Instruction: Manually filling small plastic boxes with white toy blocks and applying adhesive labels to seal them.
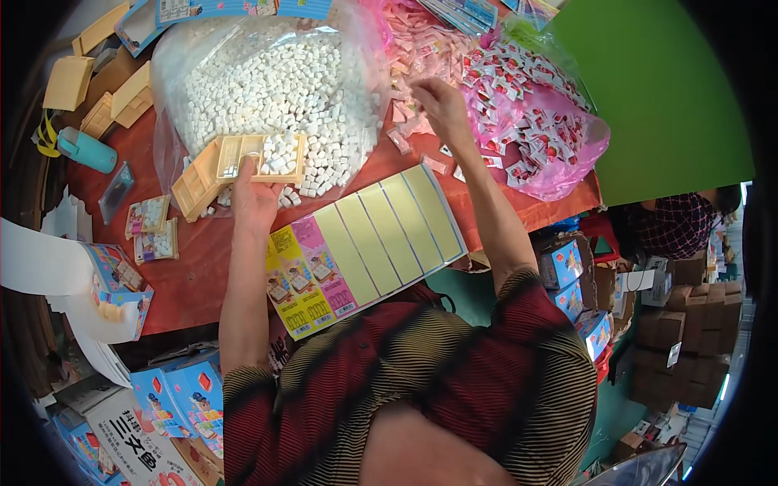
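Observation:
My left hand [255, 202] holds a small cream plastic box [197, 185] from below, thumb over its front wall. The box's lid hangs open to the left, and several white pieces like mini marshmallows lie in its right part. Under and behind it spreads a heap of the same white pieces [267, 81] in a large clear bag. My right hand [442, 109] reaches over a pile of small pale pink sachets [425, 57]. Its fingertips are drawn together; anything between them is too small to make out. Beside it, red-and-white sachets [531, 73] fill a pink plastic bag [594, 138].
A sticker sheet [389, 231], partly peeled, lies at the table's near edge. Two filled boxes [154, 231], a teal bottle [87, 151] and empty cream boxes [69, 83] stand left. Printed blue cartons [182, 397] sit lower left. Another person [677, 227] is at the right.

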Motion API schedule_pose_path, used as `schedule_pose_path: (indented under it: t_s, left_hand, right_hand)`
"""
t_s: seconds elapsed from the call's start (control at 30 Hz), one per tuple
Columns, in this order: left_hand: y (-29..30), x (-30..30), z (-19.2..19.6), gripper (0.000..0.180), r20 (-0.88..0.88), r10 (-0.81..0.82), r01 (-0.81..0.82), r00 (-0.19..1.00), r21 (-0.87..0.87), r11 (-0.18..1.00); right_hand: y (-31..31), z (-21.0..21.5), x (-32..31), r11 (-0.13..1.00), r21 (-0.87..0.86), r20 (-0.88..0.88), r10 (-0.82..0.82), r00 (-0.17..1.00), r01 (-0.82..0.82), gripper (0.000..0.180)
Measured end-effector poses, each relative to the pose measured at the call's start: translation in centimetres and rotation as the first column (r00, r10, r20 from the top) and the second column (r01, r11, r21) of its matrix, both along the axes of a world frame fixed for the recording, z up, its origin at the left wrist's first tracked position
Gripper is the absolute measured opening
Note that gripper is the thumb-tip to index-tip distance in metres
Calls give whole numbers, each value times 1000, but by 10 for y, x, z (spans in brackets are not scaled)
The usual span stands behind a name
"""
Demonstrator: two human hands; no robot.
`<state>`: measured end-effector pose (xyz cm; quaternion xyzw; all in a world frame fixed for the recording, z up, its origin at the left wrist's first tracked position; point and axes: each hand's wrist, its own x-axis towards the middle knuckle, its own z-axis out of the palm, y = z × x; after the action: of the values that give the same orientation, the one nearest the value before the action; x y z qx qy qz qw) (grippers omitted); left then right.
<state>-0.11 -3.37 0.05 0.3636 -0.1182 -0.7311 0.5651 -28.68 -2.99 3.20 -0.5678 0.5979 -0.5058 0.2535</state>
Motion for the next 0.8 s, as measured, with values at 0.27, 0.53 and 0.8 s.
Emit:
schedule_pose_path:
  t_s: [0.27,0.53,0.8]
  left_hand:
    - [6,-5,2,32,13,-44,44,999,35,998]
    - [9,-9,5,34,33,-62,61,998,38,997]
    - [11,-12,3,35,20,-105,105,994,15,994]
  right_hand:
    - [33,-20,-34,988,-153,-655,-111,748,13,14]
    - [82,-23,-34,986,76,-714,-49,698,147,17]
    - [55,-42,-55,990,143,-871,123,476,5,19]
